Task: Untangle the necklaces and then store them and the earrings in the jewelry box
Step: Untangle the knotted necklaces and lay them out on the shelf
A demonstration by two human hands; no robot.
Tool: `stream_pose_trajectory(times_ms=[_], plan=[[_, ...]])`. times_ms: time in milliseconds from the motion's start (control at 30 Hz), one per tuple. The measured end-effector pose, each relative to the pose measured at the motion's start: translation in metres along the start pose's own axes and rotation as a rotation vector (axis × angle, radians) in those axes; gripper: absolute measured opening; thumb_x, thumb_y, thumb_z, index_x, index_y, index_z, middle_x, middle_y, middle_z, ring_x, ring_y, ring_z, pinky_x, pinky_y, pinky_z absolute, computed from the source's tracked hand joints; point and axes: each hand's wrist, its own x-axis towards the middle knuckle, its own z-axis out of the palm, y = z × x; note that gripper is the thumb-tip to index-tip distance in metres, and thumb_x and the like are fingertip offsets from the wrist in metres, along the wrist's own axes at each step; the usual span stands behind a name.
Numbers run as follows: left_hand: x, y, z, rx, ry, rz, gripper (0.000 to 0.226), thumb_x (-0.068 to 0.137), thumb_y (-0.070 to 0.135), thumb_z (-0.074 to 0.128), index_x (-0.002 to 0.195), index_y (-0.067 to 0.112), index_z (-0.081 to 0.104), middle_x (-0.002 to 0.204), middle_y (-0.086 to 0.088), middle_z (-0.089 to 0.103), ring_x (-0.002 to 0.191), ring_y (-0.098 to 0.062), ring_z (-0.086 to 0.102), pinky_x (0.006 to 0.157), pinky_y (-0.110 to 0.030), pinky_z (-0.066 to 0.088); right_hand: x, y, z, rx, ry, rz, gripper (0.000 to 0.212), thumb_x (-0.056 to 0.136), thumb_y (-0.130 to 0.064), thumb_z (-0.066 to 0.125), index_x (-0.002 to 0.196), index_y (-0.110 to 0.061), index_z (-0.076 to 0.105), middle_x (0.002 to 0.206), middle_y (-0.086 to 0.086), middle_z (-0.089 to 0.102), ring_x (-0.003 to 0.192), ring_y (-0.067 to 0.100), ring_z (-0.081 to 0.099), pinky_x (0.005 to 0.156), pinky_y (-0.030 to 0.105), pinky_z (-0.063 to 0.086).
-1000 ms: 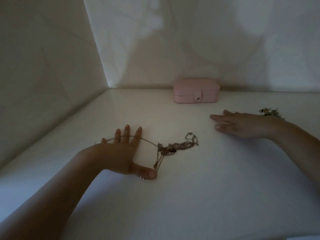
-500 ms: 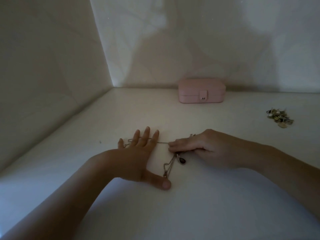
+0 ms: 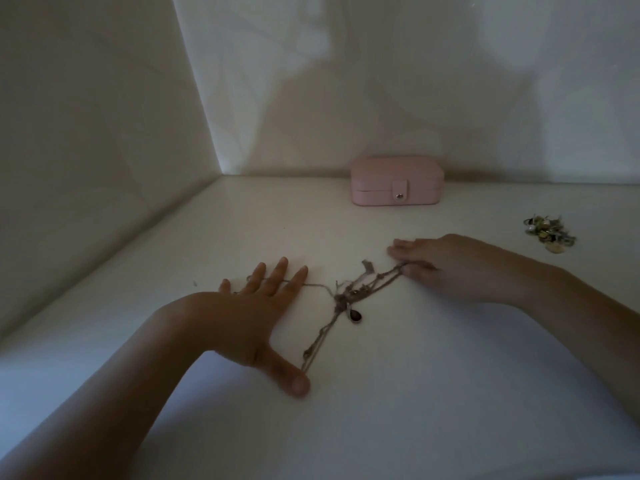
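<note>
The necklaces point(image 3: 346, 299), a light, limp, snag-prone tangle on the counter point(image 3: 415, 393), likely want single strands teased from the knot, not tugged; the left hand point(image 3: 249, 317) pins ends flat-fingered at its 9 o'clock, while the right hand point(image 3: 460, 268) seemingly pinches strands at 2 o'clock.

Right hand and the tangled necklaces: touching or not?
Touching. Head view: chains of the necklaces run straight from the tangle into the right hand, ending between its thumb and fingers, no gap visible.
</note>
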Motion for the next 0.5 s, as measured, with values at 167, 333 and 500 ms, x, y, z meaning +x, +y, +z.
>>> stream_pose_trajectory(times_ms=[167,333,500], plan=[[-0.002,-0.008,0.0,-0.028,0.024,0.058,0.137,0.033,0.091,0.047,0.125,0.043,-0.042,0.144,0.009,-0.044,0.136,-0.017,-0.036,0.111,-0.043,-0.018,0.003,-0.006,0.006,0.018,0.207,-0.03,0.038,0.1,-0.03,0.041,0.131,-0.014,0.056,0.136,0.001,0.056,0.124,0.017,0.053,0.103,0.028,0.039],[0.01,0.015,0.0,-0.248,0.326,0.141,0.092,0.081,0.071,0.026,0.148,0.029,-0.021,0.153,0.01,-0.029,0.136,0.0,-0.028,0.109,-0.022,-0.017,-0.005,-0.044,0.008,0.405,0.245,-0.437,0.029,0.089,-0.002,0.057,0.108,-0.017,0.074,0.106,-0.01,0.072,0.096,-0.009,0.063,0.083,0.006,0.044],[0.018,0.024,0.009,-0.091,0.203,0.056,0.094,0.081,0.07,0.022,0.147,0.022,-0.026,0.154,0.006,-0.032,0.142,-0.008,-0.025,0.118,-0.039,-0.012,0.0,-0.03,0.01,0.371,0.147,-0.335,0.036,0.095,-0.008,0.054,0.124,-0.028,0.065,0.129,-0.014,0.06,0.119,-0.008,0.051,0.105,0.009,0.034]])
